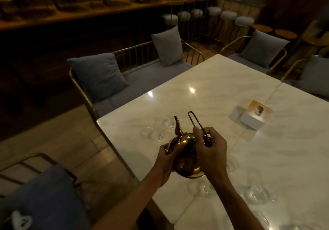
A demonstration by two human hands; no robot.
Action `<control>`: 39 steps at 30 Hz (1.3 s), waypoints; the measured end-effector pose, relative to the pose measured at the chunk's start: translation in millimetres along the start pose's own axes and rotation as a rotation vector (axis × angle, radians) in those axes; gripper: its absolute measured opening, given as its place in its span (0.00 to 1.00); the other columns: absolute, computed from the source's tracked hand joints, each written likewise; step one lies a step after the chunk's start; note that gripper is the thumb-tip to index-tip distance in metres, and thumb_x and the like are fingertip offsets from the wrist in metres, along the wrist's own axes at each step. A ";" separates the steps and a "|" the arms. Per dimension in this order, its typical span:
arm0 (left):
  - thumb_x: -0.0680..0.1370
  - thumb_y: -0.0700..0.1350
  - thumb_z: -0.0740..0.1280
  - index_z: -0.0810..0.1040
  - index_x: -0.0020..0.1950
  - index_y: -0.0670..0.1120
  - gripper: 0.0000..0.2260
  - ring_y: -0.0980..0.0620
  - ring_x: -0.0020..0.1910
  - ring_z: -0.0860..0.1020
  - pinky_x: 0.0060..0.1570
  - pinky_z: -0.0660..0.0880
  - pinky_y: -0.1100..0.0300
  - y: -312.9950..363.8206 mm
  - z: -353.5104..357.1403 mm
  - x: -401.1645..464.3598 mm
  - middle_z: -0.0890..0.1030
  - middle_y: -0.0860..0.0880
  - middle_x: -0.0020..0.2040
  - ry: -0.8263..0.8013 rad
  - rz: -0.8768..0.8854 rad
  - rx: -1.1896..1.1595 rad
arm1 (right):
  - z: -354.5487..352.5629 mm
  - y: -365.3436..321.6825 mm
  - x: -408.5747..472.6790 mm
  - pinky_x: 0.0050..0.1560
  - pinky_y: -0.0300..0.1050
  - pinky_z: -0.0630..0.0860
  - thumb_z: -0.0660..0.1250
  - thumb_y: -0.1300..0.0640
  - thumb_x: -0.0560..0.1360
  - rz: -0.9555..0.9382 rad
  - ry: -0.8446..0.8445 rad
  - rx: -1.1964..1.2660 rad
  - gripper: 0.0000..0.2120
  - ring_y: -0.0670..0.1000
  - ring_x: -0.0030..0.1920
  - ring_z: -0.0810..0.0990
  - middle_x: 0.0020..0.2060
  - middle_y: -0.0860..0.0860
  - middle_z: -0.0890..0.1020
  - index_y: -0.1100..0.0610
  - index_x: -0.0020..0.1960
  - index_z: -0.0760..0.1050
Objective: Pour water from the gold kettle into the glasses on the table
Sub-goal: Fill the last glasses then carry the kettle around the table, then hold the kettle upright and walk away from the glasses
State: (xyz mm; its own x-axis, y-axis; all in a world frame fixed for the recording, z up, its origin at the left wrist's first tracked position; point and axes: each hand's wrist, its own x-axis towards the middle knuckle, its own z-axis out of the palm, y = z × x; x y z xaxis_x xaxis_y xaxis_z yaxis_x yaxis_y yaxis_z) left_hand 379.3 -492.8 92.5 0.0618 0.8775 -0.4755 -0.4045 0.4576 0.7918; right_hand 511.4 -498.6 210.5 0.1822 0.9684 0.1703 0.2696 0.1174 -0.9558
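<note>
- Your left hand (170, 155) cupped the left side of the gold kettle (185, 156), fingers curled against its rounded body.
- Your right hand (211, 151) pinched the kettle's thin wire handle (196, 123) low down, thumb and fingers closed around the loop where it met the body; the rest of the loop stood up above your fingers.
- The kettle sat between your two hands over the near left part of the marble table (222, 90), tilted so that its spout (178, 125) pointed up and away from you; whether its base touched the table could not be told.
- Just beyond the spout, a small cluster of clear glasses (160, 131) stood on the table, apart from the kettle; they were too faint to tell whether they held any water.
- More glasses (256, 194) stood on the near right of the table, beside your right forearm, their contents equally unreadable.
- A white tissue box (253, 116) with an orange top rested farther right on the table, well apart from the kettle.
- Grey cushions (99, 74) lay on the gold-framed bench beyond the table's left edge.
</note>
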 end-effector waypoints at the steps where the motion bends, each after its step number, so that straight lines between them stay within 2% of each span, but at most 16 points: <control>1: 0.66 0.57 0.81 0.67 0.71 0.48 0.39 0.43 0.57 0.83 0.54 0.81 0.40 8.4 -8.4 6.6 0.80 0.44 0.63 0.001 0.004 0.006 | 12.0 -1.7 6.5 0.39 0.40 0.83 0.68 0.51 0.79 -0.002 -0.007 0.012 0.09 0.46 0.39 0.85 0.37 0.48 0.84 0.55 0.43 0.78; 4: 0.67 0.57 0.80 0.68 0.70 0.47 0.37 0.43 0.58 0.83 0.54 0.81 0.41 34.6 -35.3 32.4 0.81 0.44 0.63 -0.013 0.024 0.014 | 49.0 -7.0 27.2 0.38 0.41 0.83 0.69 0.53 0.79 -0.005 -0.015 0.041 0.09 0.47 0.38 0.85 0.36 0.49 0.84 0.56 0.43 0.78; 8: 0.66 0.60 0.80 0.68 0.73 0.46 0.41 0.43 0.60 0.82 0.57 0.79 0.40 67.9 -69.2 66.6 0.81 0.44 0.63 -0.033 0.006 0.058 | 97.6 -9.1 56.7 0.42 0.49 0.85 0.68 0.52 0.79 0.012 -0.024 0.023 0.08 0.49 0.40 0.86 0.38 0.50 0.84 0.55 0.44 0.77; 12: 0.66 0.60 0.79 0.70 0.72 0.46 0.39 0.44 0.60 0.82 0.59 0.79 0.40 96.1 -97.6 92.6 0.82 0.45 0.62 -0.016 -0.007 0.042 | 144.2 -11.5 83.1 0.42 0.50 0.85 0.68 0.51 0.79 0.018 -0.014 -0.002 0.08 0.48 0.40 0.85 0.38 0.49 0.84 0.53 0.43 0.76; 17: 0.64 0.62 0.80 0.70 0.72 0.47 0.42 0.45 0.59 0.82 0.58 0.80 0.42 124.0 -130.3 119.4 0.82 0.46 0.62 0.024 -0.025 0.035 | 194.8 -8.7 109.2 0.45 0.52 0.85 0.67 0.49 0.80 0.072 0.005 0.005 0.10 0.50 0.41 0.86 0.39 0.51 0.84 0.53 0.44 0.76; 21: 0.60 0.63 0.79 0.67 0.71 0.47 0.45 0.45 0.59 0.81 0.55 0.81 0.48 149.0 -150.2 138.6 0.80 0.45 0.63 0.049 -0.040 0.053 | 231.2 -7.3 125.8 0.46 0.51 0.85 0.66 0.50 0.80 0.114 0.013 0.036 0.10 0.49 0.41 0.85 0.38 0.51 0.84 0.56 0.45 0.76; 25: 0.64 0.59 0.80 0.62 0.72 0.47 0.44 0.44 0.58 0.81 0.54 0.81 0.50 173.0 -180.7 170.2 0.78 0.44 0.63 0.050 -0.073 0.094 | 273.3 1.5 140.4 0.50 0.53 0.84 0.64 0.46 0.81 0.182 0.038 0.057 0.12 0.50 0.44 0.85 0.40 0.51 0.84 0.54 0.46 0.74; 28: 0.60 0.61 0.80 0.60 0.72 0.49 0.48 0.44 0.58 0.80 0.58 0.80 0.48 188.3 -210.4 202.2 0.76 0.43 0.65 0.048 -0.096 0.173 | 310.7 10.5 150.6 0.52 0.53 0.84 0.62 0.45 0.81 0.221 0.073 0.051 0.10 0.49 0.46 0.85 0.43 0.51 0.84 0.51 0.47 0.73; 31: 0.56 0.64 0.79 0.60 0.71 0.50 0.51 0.44 0.59 0.79 0.58 0.79 0.49 206.1 -233.6 233.4 0.75 0.44 0.66 -0.005 -0.096 0.245 | 344.7 15.1 162.6 0.51 0.48 0.84 0.61 0.46 0.83 0.256 0.139 0.061 0.08 0.47 0.47 0.84 0.45 0.50 0.84 0.49 0.49 0.73; 34: 0.60 0.64 0.79 0.62 0.70 0.50 0.45 0.47 0.59 0.78 0.49 0.78 0.59 221.7 -245.4 258.4 0.73 0.46 0.65 -0.038 -0.089 0.338 | 369.4 21.2 175.1 0.50 0.44 0.84 0.59 0.46 0.84 0.311 0.181 0.084 0.08 0.48 0.48 0.84 0.46 0.50 0.84 0.49 0.50 0.72; 37: 0.60 0.70 0.76 0.68 0.66 0.50 0.43 0.48 0.59 0.77 0.47 0.77 0.62 227.9 -250.6 278.3 0.72 0.48 0.64 -0.028 -0.059 0.485 | 387.7 32.4 184.8 0.47 0.45 0.82 0.58 0.48 0.84 0.373 0.217 0.122 0.08 0.49 0.45 0.83 0.45 0.51 0.83 0.48 0.50 0.71; 39: 0.65 0.69 0.74 0.72 0.62 0.49 0.34 0.49 0.58 0.78 0.47 0.76 0.63 227.2 -250.9 290.4 0.75 0.49 0.62 -0.041 -0.039 0.589 | 397.0 42.5 190.2 0.44 0.45 0.79 0.57 0.47 0.85 0.407 0.237 0.136 0.08 0.47 0.40 0.80 0.41 0.50 0.81 0.48 0.49 0.71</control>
State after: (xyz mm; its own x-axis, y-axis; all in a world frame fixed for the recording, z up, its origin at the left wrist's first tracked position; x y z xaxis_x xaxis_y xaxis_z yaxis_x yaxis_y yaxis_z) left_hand 76.3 -170.0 38.1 0.1060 0.8580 -0.5026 0.1732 0.4818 0.8590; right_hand 182.2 -222.2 107.1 0.4620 0.8666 -0.1889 0.0087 -0.2174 -0.9761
